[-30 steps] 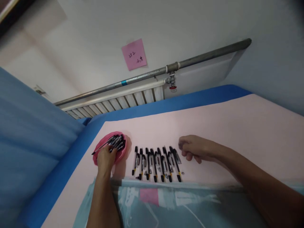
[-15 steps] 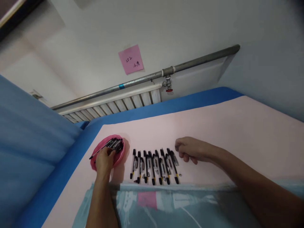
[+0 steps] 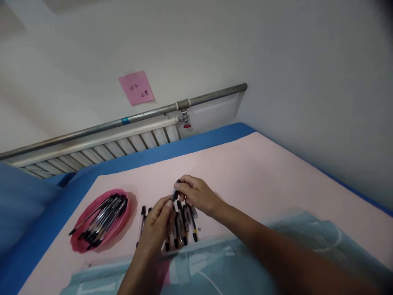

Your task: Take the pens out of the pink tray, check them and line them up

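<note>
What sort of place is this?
Probably a room in a home or dorm, though I can't be sure: there's a radiator, a handwritten pink note above it, and blue cloth hanging at the left.

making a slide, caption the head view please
Left hand and right hand hold a pen or pen part near a row of pens and a pink basket of pens.

Widest room: pink sheet (image 3: 273,184) right of and beyond right hand (image 3: 201,196). Narrow strip between pink basket (image 3: 120,224) and pen row (image 3: 184,235). In the way: left hand (image 3: 156,223) meeting right hand at pen piece (image 3: 175,193) above row; wall (image 3: 307,98) past right edge; blue curtain (image 3: 24,209) at left.
</note>
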Demonstrator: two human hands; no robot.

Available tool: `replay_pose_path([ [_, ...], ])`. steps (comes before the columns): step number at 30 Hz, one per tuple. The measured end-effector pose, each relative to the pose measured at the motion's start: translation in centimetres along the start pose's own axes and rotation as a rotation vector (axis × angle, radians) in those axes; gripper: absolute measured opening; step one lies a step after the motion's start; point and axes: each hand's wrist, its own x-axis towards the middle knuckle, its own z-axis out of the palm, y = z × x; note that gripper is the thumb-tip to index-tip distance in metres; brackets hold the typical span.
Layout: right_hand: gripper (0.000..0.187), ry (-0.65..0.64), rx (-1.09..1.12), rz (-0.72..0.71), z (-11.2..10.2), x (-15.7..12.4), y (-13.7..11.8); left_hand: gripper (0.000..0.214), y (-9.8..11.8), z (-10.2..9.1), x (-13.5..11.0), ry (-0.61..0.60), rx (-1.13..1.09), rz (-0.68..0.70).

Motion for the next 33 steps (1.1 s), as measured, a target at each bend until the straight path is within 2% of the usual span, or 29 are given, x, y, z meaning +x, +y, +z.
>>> replay_pose_path([
  [4, 0.019, 0.192, 0.120, -0.042, -1.4, 0.8, 0.0, 0.050, 0.6, 0.5, 0.0, -0.090, -0.080, -0.127],
  [6, 0.016, 0.294, 0.233, -0.073, -2.7, 1.3, -0.2, 0.047, 0.9, 0.5, 0.3, -0.121, -0.100, -0.142],
  [8, 0.010, 0.343, 0.363, -0.084, -3.8, 1.6, -0.4, 0.043, 1.2, 0.7, 0.7, -0.131, -0.108, -0.119],
  [11, 0.005, 0.278, 0.427, -0.021, -4.5, 1.6, -0.4, 0.039, 1.8, 1.5, 1.5, -0.121, -0.106, -0.030],
  [14, 0.010, 0.175, 0.285, 0.036, -3.9, 1.3, 0.0, 0.036, 2.1, 3.0, 2.1, -0.088, -0.082, 0.061],
  [18, 0.021, 0.161, 0.214, 0.001, -3.0, 1.2, 0.6, 0.034, 1.4, 4.2, 2.5, -0.042, -0.105, 0.090],
  [25, 0.009, 0.070, 0.230, 0.078, -2.7, 1.4, 1.2, 0.038, 0.4, 2.6, 2.6, -0.210, -0.350, -0.124],
  [30, 0.019, 0.133, 0.231, 0.091, -2.2, 1.5, 1.4, 0.039, 0.1, 2.0, 2.7, -0.175, -0.339, -0.108],
  [33, 0.018, 0.116, 0.269, 0.138, -2.2, 1.5, 1.3, 0.038, -0.1, 1.8, 2.7, -0.169, -0.309, -0.114],
])
